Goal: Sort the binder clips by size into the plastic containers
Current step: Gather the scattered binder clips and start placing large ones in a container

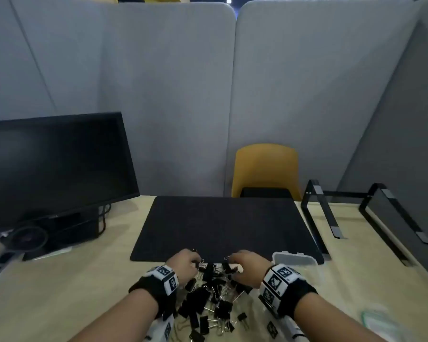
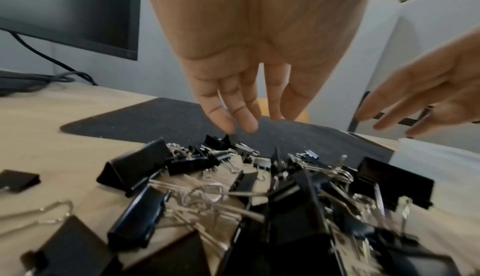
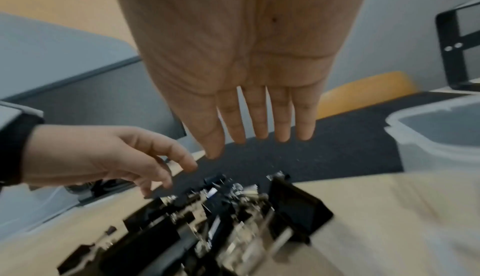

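A heap of black binder clips (image 1: 209, 296) of mixed sizes, with silver wire handles, lies on the wooden table near its front edge, between my wrists. The same clip pile (image 2: 259, 194) fills the left wrist view, and the blurred clips (image 3: 221, 219) show in the right wrist view. My left hand (image 1: 183, 262) hovers over the pile's far left with straight fingers (image 2: 241, 116), holding nothing. My right hand (image 1: 247, 264) hovers over the far right, its fingers (image 3: 259, 120) straight and empty. A clear plastic container (image 1: 294, 259) stands just right of my right hand.
A dark desk mat (image 1: 223, 225) lies beyond the pile. A black monitor (image 1: 55, 166) with its base and cables stands at the left. A black metal stand (image 1: 361, 213) sits at the right, a yellow chair (image 1: 266, 171) behind the table. A translucent lid (image 1: 378, 319) lies front right.
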The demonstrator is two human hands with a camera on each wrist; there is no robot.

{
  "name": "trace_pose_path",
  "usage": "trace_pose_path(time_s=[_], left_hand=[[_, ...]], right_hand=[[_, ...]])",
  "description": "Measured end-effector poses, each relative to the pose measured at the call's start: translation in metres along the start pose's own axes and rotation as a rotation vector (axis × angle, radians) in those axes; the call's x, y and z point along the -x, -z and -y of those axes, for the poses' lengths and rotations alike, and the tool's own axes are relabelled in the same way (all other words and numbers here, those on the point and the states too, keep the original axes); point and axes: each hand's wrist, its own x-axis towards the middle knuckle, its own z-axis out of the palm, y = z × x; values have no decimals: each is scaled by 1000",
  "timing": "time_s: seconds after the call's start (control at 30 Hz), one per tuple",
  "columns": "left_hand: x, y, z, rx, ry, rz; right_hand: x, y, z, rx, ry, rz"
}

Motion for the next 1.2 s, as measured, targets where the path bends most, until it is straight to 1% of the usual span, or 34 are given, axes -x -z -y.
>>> trace_pose_path(time_s=[0.07, 0.13, 0.23, 0.4, 0.53, 0.67, 0.8, 0.9, 0.97, 1.07, 1.2], left_hand=[[3, -9, 1, 15, -11, 55], [6, -21, 7, -4, -59, 149], [6, -29, 16, 13, -93, 215], [10, -33, 23, -40, -170, 283], [14, -33, 26, -86, -206, 331], [14, -36, 29, -140, -237, 301], [9, -37, 32, -115, -248, 245], [6, -37, 30, -53, -275, 216], [6, -37, 27, 7, -282, 172], [6, -36, 23, 98, -278, 113], [6, -28, 15, 202, -258, 83]], right_hand=[[3, -6, -6, -13, -77, 23], [5, -17, -11, -28, -149, 37], [4, -29, -13, -57, -215, 17], [3, -48, -11, -117, -262, 7], [-1, -56, -12, -105, -310, -18], [1, -57, -15, -113, -351, -44], [4, -53, -18, -141, -374, -91], [8, -51, -21, -180, -383, -140], [12, -50, -20, -198, -380, -177], [19, -48, -19, -233, -378, -231], [26, -43, -20, -249, -382, -297]])
